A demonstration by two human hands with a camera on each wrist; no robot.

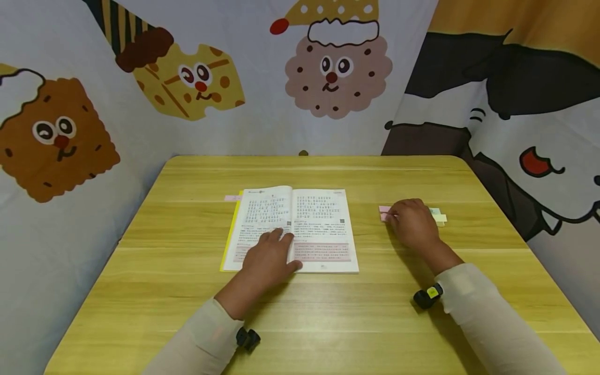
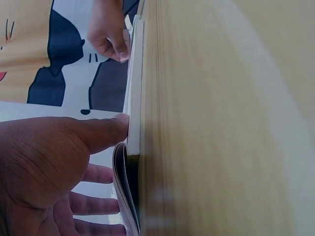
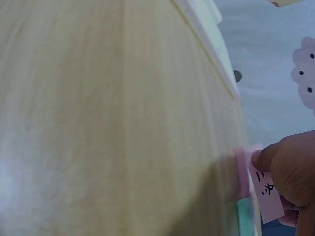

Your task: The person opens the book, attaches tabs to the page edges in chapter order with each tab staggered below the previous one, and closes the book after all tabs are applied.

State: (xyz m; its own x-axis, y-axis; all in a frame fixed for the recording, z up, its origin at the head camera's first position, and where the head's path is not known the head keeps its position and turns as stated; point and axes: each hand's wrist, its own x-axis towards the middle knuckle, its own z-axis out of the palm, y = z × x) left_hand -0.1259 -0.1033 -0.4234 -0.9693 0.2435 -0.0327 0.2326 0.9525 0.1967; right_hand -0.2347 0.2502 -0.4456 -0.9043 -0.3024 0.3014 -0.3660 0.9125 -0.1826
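An open book (image 1: 323, 208) with printed pages lies on the table. My left hand (image 1: 267, 260) rests across its lower middle, fingers spread over the left page and the fold, thumb at the bottom edge. In the left wrist view the thumb (image 2: 106, 132) lies on the pages near the book's edge. To the right of the book, my right hand (image 1: 414, 224) pinches a pink sticky note (image 3: 268, 196) bearing handwritten black marks. Beneath it lie a pink sticky pad (image 3: 242, 172) and a green one (image 3: 244, 216), partly hidden by the hand in the head view.
A pink tab (image 1: 232, 198) sticks out from the book's left side, above its yellow cover edge (image 1: 229, 234). A pale yellow sticky pad (image 1: 440, 219) shows beside my right hand. A cartoon-printed curtain (image 1: 262, 104) hangs behind the wooden table (image 1: 319, 323).
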